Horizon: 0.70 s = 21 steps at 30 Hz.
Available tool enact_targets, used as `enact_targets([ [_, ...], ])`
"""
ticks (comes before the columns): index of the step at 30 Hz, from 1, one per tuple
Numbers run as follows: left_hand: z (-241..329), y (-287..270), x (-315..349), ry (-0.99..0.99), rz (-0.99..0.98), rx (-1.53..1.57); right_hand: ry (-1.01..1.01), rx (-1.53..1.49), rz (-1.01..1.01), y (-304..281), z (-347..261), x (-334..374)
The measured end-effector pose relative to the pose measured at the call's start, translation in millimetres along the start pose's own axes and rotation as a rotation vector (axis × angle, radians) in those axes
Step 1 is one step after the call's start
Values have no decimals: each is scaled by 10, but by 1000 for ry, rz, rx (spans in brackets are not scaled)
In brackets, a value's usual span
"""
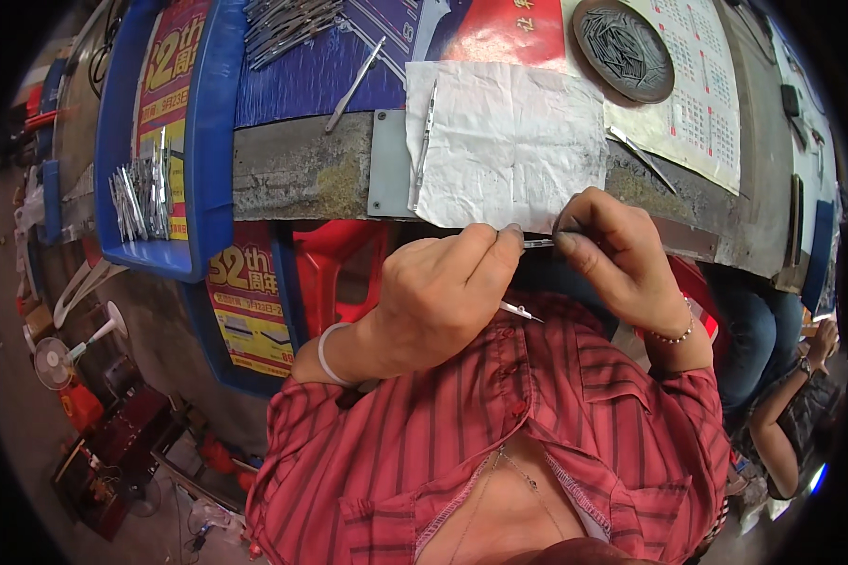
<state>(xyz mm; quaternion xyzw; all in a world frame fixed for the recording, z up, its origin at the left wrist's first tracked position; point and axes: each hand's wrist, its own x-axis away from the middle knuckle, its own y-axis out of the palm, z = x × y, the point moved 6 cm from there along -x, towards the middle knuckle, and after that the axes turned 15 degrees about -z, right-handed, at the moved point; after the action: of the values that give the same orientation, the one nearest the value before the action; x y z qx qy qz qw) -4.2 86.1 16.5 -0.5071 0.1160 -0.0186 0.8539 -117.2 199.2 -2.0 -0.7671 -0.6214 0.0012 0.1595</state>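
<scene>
My left hand [448, 292] is closed at the near table edge, its thumb and fingertip pinching one end of a slim metal piece [537, 243]. My right hand [622, 252] pinches the other end, so the piece spans the small gap between the hands. Most of it is hidden by the fingers. From under my left palm sticks out a thin white tool with a fine pointed tip [521, 312]. Just beyond the hands lies a crumpled white sheet [509, 141], with a slender silvery tool [428, 141] along its left side.
A round dish [624, 49] of small grey metal pins stands at the far right. Nearby lies a thin pointed tool [641, 160]. Several slim metal tools [287, 26] are piled far left, near a single one [356, 85]. A blue tray [212, 141] holds more. Another person's arm [777, 424] shows at right.
</scene>
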Motion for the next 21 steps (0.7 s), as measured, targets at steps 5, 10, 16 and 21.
enact_targets([
  [5, 84, -27, -65, 9, -1, -51, 32, -24, 17, -6, 36, 72],
  [10, 197, -54, -144, 18, -6, -128, -8, -110, 61, -31, 78, 140],
  [16, 312, -45, -292, 34, -48, -175, -24, -227, 83, -89, 199, 242],
  [21, 390, -34, -444, 54, -96, -221, -32, -314, 102, -175, 241, 323],
])
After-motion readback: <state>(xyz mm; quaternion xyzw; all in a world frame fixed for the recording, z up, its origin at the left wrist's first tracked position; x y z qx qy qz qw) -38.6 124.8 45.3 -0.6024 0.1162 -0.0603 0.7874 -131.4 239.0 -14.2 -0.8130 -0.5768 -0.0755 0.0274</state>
